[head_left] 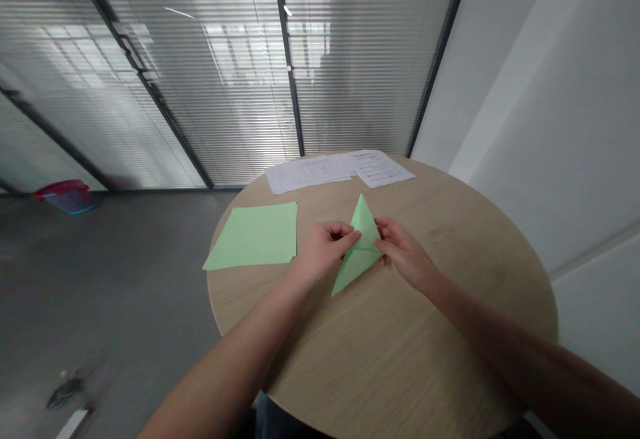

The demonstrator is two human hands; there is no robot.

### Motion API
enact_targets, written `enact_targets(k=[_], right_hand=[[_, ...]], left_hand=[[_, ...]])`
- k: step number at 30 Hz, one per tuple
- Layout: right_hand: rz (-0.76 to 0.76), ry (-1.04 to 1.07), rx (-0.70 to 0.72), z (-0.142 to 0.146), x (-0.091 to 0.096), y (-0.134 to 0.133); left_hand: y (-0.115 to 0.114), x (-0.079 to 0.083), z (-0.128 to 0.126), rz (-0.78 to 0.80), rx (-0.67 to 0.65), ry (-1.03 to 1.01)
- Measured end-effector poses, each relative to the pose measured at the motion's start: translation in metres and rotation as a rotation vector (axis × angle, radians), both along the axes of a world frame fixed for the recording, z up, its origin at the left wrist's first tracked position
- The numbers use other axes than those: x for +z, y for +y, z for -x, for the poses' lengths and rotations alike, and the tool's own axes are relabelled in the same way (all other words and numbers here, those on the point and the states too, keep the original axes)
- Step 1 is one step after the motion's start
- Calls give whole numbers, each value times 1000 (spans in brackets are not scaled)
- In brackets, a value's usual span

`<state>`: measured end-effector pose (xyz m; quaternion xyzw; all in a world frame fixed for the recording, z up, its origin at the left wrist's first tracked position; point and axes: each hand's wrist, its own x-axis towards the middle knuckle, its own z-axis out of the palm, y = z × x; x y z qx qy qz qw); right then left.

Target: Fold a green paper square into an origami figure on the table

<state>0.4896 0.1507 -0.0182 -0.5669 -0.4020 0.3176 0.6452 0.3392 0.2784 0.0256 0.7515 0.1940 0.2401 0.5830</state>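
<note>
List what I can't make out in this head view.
All in the head view:
Folded green paper: underside faces away.
Left hand: some fingers tucked behind the hand itself.
White sheets: print too small to read.
Green stack: sheet edges too fine to count.
Dark floor object: too blurred to identify.

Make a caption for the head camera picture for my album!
Left hand and right hand hold folded green paper over a round table.

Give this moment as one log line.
left hand: holding folded paper | right hand: holding same paper | table: green sheets, white pages
</note>
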Motion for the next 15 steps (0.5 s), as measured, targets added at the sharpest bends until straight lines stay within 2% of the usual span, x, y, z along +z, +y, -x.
enact_targets(k=[5,7,9,15], right_hand=[[-86,-263,-341,3,0,-3],[-142,-403,-411,8,4,-9],[-201,-506,-393,16,9,-15],[-253,-610,-132,36,12,-21]], left_hand=[[1,1,0,42,131,-47],[0,2,0,71,179,-50],[0,2,1,88,209,-63],[-4,0,0,160,194,-170]])
